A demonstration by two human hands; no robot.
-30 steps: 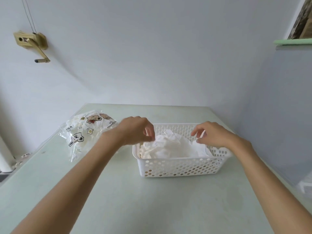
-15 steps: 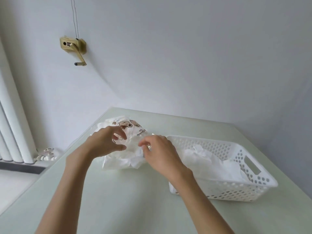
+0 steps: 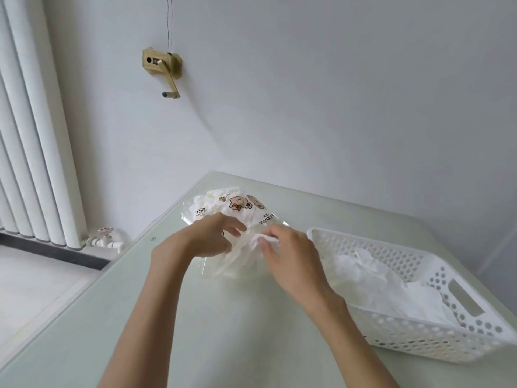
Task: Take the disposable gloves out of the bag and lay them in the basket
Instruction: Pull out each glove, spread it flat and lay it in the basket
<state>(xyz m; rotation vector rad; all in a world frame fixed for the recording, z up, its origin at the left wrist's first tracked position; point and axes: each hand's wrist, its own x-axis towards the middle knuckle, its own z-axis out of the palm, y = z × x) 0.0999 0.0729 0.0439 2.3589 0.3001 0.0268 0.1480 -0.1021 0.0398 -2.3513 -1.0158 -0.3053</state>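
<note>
both forearms ran off the bottom edge. left hand [image 3: 205,238] and right hand [image 3: 289,254] covered the bag [image 3: 237,210] mouth; right hand's grip on the gloves there unclear. bag print too small to read. basket [image 3: 419,336] corner cut off right.

Both hands [image 3: 251,245] work the bag [image 3: 237,208] (printed) beside the basket [image 3: 453,340].

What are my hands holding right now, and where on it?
The left hand holds the bag at its open end; the right hand pinches a white glove at the bag's mouth.
</note>
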